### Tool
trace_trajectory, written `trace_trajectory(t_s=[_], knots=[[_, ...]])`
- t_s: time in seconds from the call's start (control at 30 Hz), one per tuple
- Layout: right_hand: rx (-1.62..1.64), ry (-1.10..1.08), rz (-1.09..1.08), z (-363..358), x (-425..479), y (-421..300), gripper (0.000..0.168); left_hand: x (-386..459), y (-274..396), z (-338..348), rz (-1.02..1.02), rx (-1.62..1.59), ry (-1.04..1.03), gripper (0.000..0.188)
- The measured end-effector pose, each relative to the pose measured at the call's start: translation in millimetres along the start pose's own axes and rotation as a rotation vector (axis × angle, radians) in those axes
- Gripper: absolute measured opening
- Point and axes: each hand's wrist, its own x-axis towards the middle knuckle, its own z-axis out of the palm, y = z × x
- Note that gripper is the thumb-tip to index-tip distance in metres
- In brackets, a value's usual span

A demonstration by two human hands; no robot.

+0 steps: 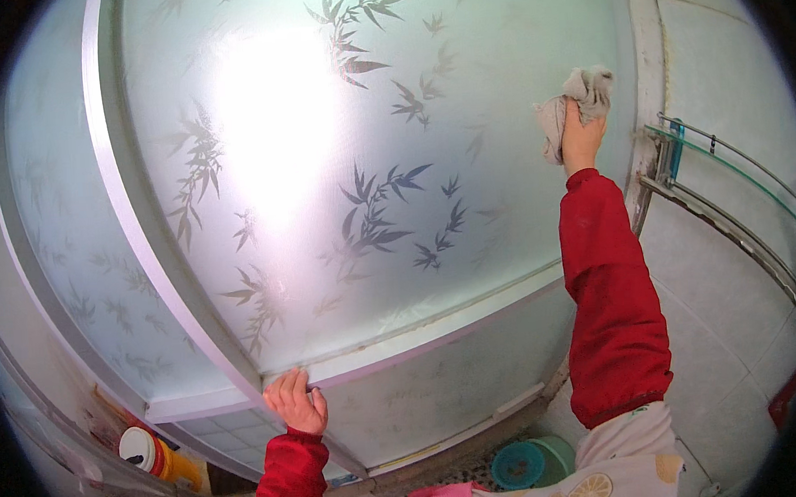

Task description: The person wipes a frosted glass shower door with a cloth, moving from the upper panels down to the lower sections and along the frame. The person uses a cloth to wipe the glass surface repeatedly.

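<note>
My right hand grips a crumpled greyish cloth against the right side of a frosted glass panel with a bamboo-leaf pattern. The arm, in a red sleeve, reaches up along the panel. Down at the panel's lower left corner, my left hand rests with its fingers over the pale metal frame, where the upright and the crossbar meet. A bright glare covers part of the glass left of centre.
Metal-railed glass shelves are mounted on the tiled wall at right. Blue and green plastic basins stand on the floor below. An orange container with a white lid is at lower left, beside a second framed panel.
</note>
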Motion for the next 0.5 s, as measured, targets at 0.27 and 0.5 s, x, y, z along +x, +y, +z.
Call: trace_trajectory(t_s=[0.27,0.5], knots=[[0.506,-0.258,-0.334,19,-106,-153,0.052,-2,-1,-2,-0.004,0.009,0.02,0.035],[0.397,-0.647,-1.074,14,-200,-237,0.045,-2,0,-6,-0.013,0.006,-0.02,0.037]])
